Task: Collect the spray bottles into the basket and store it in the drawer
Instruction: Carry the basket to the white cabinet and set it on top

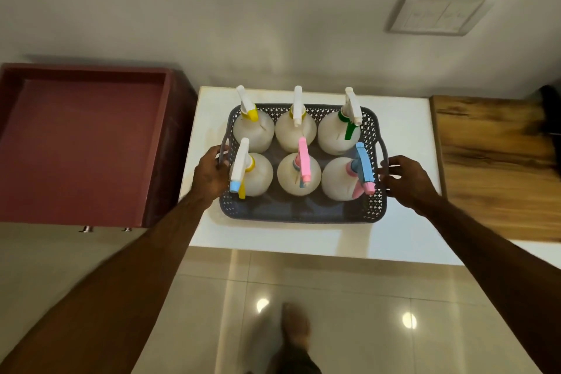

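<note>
— Fingers (221, 161) of my left hand (212, 174) are curling round the left handle (223, 149) of the basket (303, 212), closed on it, at the middle left of the frame. Are you seeing that?

— Seeing it. And your right hand (406, 179)?

— I'm reaching it to the right handle (383, 155). Its fingers are bending loosely, tips touching or just beside the handle loop; I cannot tell whether they are actually gripping it.

— Where is the basket sitting?

— It's sitting on the white counter (400, 222), centre of the frame, grey and perforated, its near edge close to the counter's front edge.

— How are the spray bottles lying?

— All six are standing upright inside it, in two rows of three. Far row, from the left: one with a yellow collar (253, 130), one with a white nozzle (296, 133) and one with a green trigger (338, 136). Near row: one with a blue tip and yellow trigger (258, 174), one with a pink head (299, 176), one with a blue head and pink trigger (340, 179).

— And the drawer?

— I'm seeing the drawer (82, 146) standing open at the left of the frame, dark red inside, just beside the counter's left edge. Two metal knobs (86, 228) are showing under its front edge.

— Anything else around?

— A wooden surface (498, 167) is adjoining the counter at the right, a white switch plate (443, 10) is showing on the wall at the upper right, and my foot (296, 325) is blurring over the glossy floor tiles (349, 313) at the bottom.
</note>
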